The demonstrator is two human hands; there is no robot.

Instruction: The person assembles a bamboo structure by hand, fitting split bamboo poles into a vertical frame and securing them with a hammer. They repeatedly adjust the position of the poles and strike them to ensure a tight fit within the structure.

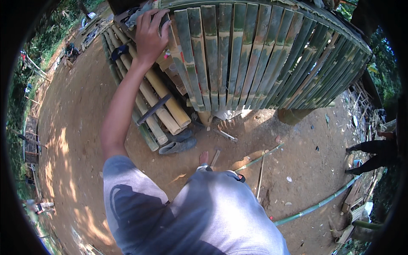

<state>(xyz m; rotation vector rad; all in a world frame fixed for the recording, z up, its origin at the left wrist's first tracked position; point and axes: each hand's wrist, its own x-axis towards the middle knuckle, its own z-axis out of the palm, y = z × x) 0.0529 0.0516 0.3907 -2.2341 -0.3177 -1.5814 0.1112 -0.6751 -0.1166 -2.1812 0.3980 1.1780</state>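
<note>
My left arm stretches forward, and my left hand (151, 36) is at the far left corner of a bamboo slat platform (242, 59). Its fingers are bent, with the thumb apart on the side nearest the end bamboo slat (185, 59). What lies under the fingertips is hidden. Just beyond them is a crumpled greyish cloth (146, 7). The platform's green and brown split slats lie side by side, with narrow gaps between them. My right hand is not in view.
Left of the platform lie long bamboo poles (155, 91) with a dark flat bar (154, 109) across them. Grey boots (178, 145) stand at their near ends. A hammer-like tool (216, 156) lies by my foot. A green bamboo pole (318, 204) and another person's legs (369, 155) are at right.
</note>
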